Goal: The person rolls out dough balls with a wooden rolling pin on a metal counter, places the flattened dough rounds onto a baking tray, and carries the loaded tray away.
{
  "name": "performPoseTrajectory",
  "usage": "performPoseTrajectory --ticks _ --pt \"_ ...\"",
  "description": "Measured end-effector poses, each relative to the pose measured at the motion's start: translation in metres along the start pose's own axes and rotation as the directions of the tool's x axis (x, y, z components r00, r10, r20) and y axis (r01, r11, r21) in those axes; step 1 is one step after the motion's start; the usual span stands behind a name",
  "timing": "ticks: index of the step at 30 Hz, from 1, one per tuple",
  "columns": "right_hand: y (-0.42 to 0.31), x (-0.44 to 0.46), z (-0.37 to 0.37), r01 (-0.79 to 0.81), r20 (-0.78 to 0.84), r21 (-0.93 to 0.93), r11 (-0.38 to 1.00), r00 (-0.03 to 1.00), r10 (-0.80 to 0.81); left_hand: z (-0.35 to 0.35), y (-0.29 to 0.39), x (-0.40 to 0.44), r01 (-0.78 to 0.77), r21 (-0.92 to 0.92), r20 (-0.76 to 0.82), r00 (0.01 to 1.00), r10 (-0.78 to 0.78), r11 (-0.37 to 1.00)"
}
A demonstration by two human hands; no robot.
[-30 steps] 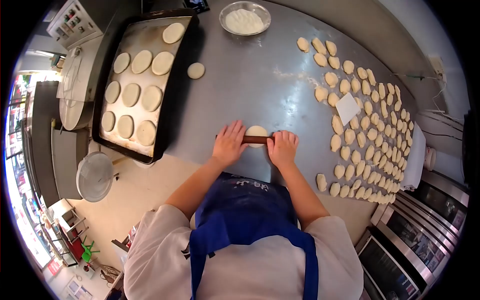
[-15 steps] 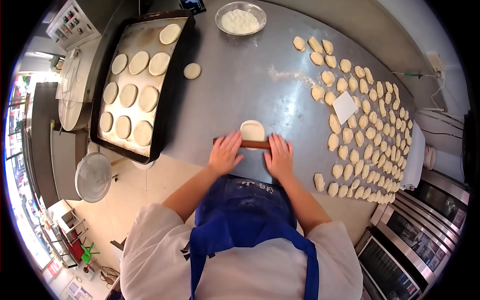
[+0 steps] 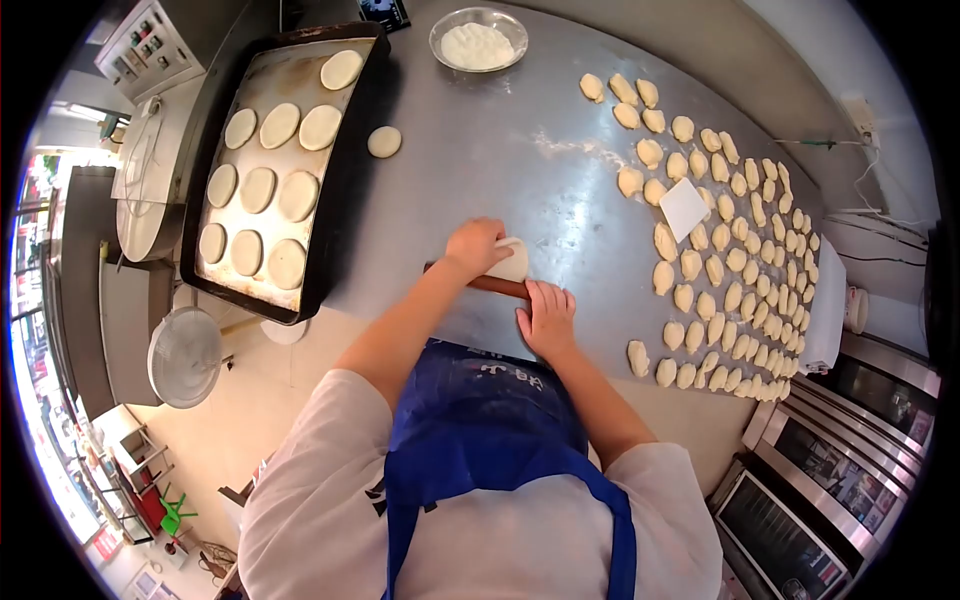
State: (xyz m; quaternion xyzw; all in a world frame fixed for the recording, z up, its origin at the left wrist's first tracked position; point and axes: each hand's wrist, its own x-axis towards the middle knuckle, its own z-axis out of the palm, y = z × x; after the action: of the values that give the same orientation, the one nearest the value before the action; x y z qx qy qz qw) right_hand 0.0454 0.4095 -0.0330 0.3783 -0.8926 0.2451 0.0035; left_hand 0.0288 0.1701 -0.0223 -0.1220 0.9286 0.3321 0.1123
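A pale dough round (image 3: 511,260) lies on the steel table in front of me, just beyond a brown wooden rolling pin (image 3: 498,287). My left hand (image 3: 474,247) reaches over the pin, its fingers curled on the round's left edge; the fingertips are partly hidden. Over the pin's right end rests my right hand (image 3: 549,316), fingers bent around it. The pin is slightly tilted, its left end showing below my left wrist. Another dough round (image 3: 384,142) sits alone beside the dark-rimmed baking tray (image 3: 330,215), which bears several flat rounds.
At the table's far side stands a metal bowl of white flour (image 3: 478,45). Many small dough pieces (image 3: 690,264) cover the right side in rows, with a white scraper (image 3: 684,209) lying among them. A fan (image 3: 185,357) stands on the left, beyond the table edge.
My left hand has left the pin's left end and moved forward onto the dough round. My right hand stays at the right end, and the pin has tilted slightly.
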Motion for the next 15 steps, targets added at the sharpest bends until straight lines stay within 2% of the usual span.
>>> performPoseTrajectory --ticks 1,4,5,7,8,11,12,13,15 --pt "-0.003 -0.003 0.002 -0.038 -0.044 0.022 0.999 0.998 0.038 -0.006 0.003 0.001 -0.017 0.056 0.026 1.0 0.015 0.998" --pt "0.002 0.005 0.002 -0.146 0.016 0.11 0.983 0.989 0.145 -0.015 0.025 -0.02 0.089 -0.179 0.097 0.993 -0.072 0.98" --pt "0.002 0.0 -0.001 -0.11 0.028 0.112 0.988 0.994 0.108 -0.004 0.02 -0.03 0.134 -0.371 0.013 0.99 -0.139 0.919" --pt "0.001 -0.014 -0.009 -0.035 0.059 0.12 0.992 0.998 0.028 0.011 0.01 -0.055 0.153 -0.709 -0.105 0.942 -0.318 0.688" --pt "0.001 -0.02 -0.017 0.007 0.076 0.112 0.994 0.997 -0.015 0.006 0.01 -0.07 0.235 -0.833 -0.015 0.895 -0.445 0.501" --pt "0.0 -0.014 -0.022 0.006 0.146 0.119 0.993 0.989 -0.023 0.025 -0.041 -0.099 0.209 -0.806 -0.098 0.876 -0.472 0.555" --pt "-0.004 0.001 -0.022 0.018 0.14 0.138 0.99 0.989 -0.038 0.015 -0.052 -0.106 0.249 -0.614 -0.086 0.922 -0.377 0.749" --pt "-0.011 0.02 -0.02 0.016 0.09 0.114 0.993 0.996 -0.026 0.007 -0.053 -0.104 0.196 -0.448 -0.219 0.922 -0.319 0.873" --pt "-0.024 0.055 -0.011 0.0 -0.011 0.063 0.998 1.0 0.001 -0.012 -0.047 -0.092 0.113 -0.045 -0.419 0.9 -0.122 0.993"
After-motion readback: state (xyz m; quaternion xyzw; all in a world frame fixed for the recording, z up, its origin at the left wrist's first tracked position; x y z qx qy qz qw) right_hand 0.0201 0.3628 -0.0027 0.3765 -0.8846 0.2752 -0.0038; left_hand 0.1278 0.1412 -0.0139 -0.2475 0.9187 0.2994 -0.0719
